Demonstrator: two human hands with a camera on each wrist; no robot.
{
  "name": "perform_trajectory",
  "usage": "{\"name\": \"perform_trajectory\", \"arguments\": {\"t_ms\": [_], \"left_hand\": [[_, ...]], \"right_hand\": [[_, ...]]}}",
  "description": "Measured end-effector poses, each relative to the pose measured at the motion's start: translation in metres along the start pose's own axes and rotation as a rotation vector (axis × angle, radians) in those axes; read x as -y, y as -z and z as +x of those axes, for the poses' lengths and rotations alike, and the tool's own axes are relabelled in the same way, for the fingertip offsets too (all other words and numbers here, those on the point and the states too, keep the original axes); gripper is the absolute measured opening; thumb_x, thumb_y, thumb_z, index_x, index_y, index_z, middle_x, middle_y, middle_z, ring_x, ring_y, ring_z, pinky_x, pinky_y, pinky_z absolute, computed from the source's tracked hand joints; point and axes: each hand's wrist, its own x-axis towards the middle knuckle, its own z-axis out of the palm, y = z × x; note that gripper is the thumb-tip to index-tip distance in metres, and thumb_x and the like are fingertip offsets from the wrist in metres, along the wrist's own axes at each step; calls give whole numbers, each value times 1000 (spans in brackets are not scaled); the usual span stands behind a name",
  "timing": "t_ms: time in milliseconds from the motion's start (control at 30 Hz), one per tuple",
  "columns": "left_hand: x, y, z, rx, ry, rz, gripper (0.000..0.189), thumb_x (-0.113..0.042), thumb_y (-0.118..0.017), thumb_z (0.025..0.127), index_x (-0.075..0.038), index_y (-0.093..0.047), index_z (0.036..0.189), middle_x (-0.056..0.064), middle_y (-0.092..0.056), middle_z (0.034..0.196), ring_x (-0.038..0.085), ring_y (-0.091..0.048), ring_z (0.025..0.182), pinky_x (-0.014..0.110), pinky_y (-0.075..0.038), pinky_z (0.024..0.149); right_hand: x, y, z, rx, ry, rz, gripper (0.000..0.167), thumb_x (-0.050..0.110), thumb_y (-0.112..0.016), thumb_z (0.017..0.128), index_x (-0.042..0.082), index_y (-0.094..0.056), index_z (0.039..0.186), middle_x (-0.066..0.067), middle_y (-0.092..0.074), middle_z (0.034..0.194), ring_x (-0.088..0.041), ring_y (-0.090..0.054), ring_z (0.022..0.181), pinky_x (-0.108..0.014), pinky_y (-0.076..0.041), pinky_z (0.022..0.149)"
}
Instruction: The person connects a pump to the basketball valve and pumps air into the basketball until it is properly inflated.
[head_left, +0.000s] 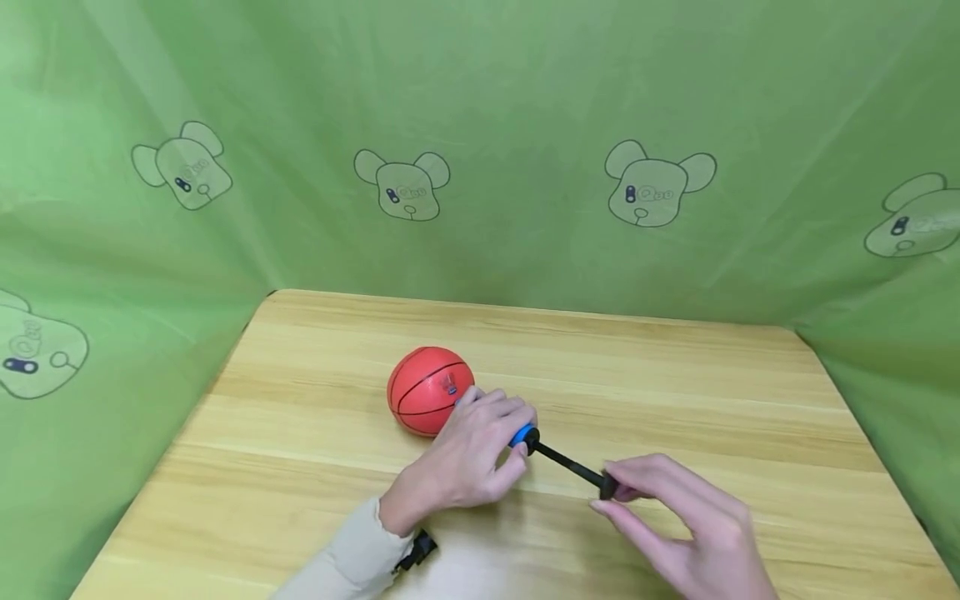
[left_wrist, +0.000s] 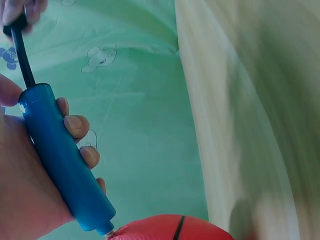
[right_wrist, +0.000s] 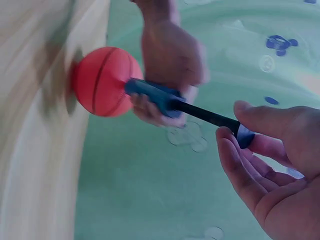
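Observation:
A small red basketball (head_left: 429, 390) with black lines rests on the table, its side dented near the pump in the right wrist view. The blue barrel of a hand pump (left_wrist: 65, 155) lies in my left hand (head_left: 472, 454), whose fingers curl round it. The nozzle end of the barrel meets the ball. From the other end a black rod (head_left: 570, 463) is drawn well out. With thumb and fingers my right hand (head_left: 686, 521) pinches the black handle (right_wrist: 244, 135) at the rod's end.
The wood-grain table (head_left: 315, 350) spreads under the hands. Green cloth (head_left: 525, 92) printed with bear faces hangs behind it and on both sides. A small black object (head_left: 416, 550) sits at the left sleeve's cuff.

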Motion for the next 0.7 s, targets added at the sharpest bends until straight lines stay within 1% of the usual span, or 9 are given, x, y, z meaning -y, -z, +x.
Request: {"name": "perform_trajectory", "arguments": {"t_ms": [67,167,267,333,400,500,633,700], "left_hand": [[-1,-2,0,-2,-3,-1,8,-26,-48,85,-21,-53,90,-12,-47,80,8,-42,75,32,-34,78],[-3,-4,0,6,-3,-9,9,-26,-49,85,-21,-54,91,-12,-48,81,8,-42,75,32,-33,78],[-4,-5,0,11,3,-5,8,-27,-48,85,-21,-53,89,-12,-46,79,8,-41,74,32,-33,77],[-3,-5,0,9,4,-1,8,-27,-48,85,-21,-52,89,-12,-45,77,8,-41,74,32,-33,77],[-3,-5,0,5,0,1,8,-28,-48,85,-22,-53,89,-12,-46,79,7,-41,74,32,-33,77],[0,-4,0,-1,-12,8,8,-27,-49,86,-22,-53,90,-12,-47,81,8,-43,75,31,-34,77],[6,1,-1,-13,5,35,7,-27,-48,85,-22,-52,88,-11,-45,78,9,-42,74,32,-34,76],[8,4,-1,-12,15,39,7,-27,-48,85,-22,-52,88,-11,-44,78,10,-42,74,33,-33,76]], "right_hand": [[-10,-10,0,31,12,-9,31,26,-72,96,-5,-74,100,-10,-72,89,-12,-69,77,-16,-55,75],[-22,-25,-4,68,-10,-8,32,28,-70,97,-3,-73,102,-8,-72,91,-15,-69,77,-18,-55,76],[-31,-36,-7,80,-37,-3,33,29,-69,98,-3,-73,103,-7,-72,92,-16,-70,76,-19,-55,75],[-34,-38,-7,83,-45,0,33,30,-68,98,-2,-73,104,-7,-72,93,-17,-70,75,-19,-56,74],[-32,-36,-7,89,-52,-4,33,30,-68,98,-1,-73,105,-6,-72,93,-16,-70,76,-19,-56,74],[-24,-23,-5,77,-36,-6,33,30,-70,97,-2,-73,105,-8,-73,93,-13,-70,78,-18,-55,75],[-7,2,-4,6,-19,30,30,23,-78,91,-6,-74,101,-11,-73,89,-10,-70,77,-16,-55,73],[-1,10,-4,-19,-29,46,29,19,-81,88,-7,-75,99,-11,-73,87,-8,-69,76,-15,-54,72]]}}
